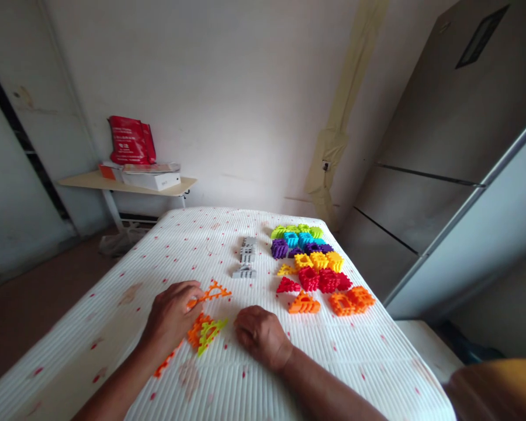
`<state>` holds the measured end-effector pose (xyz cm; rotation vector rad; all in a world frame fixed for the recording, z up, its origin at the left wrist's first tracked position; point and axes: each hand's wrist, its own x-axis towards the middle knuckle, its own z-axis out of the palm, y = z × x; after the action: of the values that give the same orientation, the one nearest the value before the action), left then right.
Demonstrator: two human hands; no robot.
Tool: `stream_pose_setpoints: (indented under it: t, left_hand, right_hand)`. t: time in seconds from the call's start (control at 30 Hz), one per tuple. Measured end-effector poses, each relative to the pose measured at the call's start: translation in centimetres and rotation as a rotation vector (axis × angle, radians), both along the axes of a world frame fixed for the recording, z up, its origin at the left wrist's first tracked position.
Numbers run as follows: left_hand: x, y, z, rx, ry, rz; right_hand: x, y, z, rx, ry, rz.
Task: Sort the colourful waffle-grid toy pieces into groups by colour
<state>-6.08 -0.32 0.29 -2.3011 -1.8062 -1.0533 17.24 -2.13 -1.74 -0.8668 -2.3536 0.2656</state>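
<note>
My left hand [175, 314] is at the near middle of the table, its fingertips closed on the end of an orange triangular toothed building piece [217, 290]. Below those fingers lie another orange piece [197, 330] and a lime-green triangular piece [210, 334], which overlap. One more orange piece [165, 363] shows partly beside my left wrist. To the right, my right hand [263, 334] rests on the table in a loose fist, with no piece showing in it.
Toothed pieces stand sorted by colour on the right: orange [353, 301], red [318, 279], yellow [319, 260], purple [280, 248], blue [304, 238], lime-green [296, 230]. Grey pieces [246, 257] form a row mid-table. A refrigerator [421, 146] is at right, a side table [87, 180] behind left.
</note>
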Motion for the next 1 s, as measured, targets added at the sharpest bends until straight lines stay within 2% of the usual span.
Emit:
stream_pose_setpoints:
  t: [0.1, 0.2, 0.37, 0.47, 0.7, 1.0]
  left_hand:
    - [1.6, -0.1, 0.7, 0.102, -0.104, -0.039]
    - [3.5, -0.3, 0.5, 0.144, -0.170, -0.060]
    - [5.3, -0.9, -1.2, 0.191, -0.180, -0.134]
    - [5.6, -1.3, -1.8, 0.205, -0.145, -0.173]
    - [5.9, -1.6, -2.3, 0.224, -0.089, -0.222]
    - [6.2, -1.5, -2.9, 0.198, -0.032, -0.265]
  right_hand:
    - [0.3, 0.5, -0.2, -0.136, 0.228, -0.122]
    - [0.4, 0.8, -0.6, -0.224, 0.409, -0.221]
    - [0.5, 0.7, -0.6, -0.170, 0.493, -0.266]
    - [0.4, 0.5, -0.4, -0.156, 0.472, -0.240]
    - [0.0, 0.2, -0.2, -0.107, 0.420, -0.076]
    - [-0.4, 0.0, 0.2, -0.040, 0.378, -0.005]
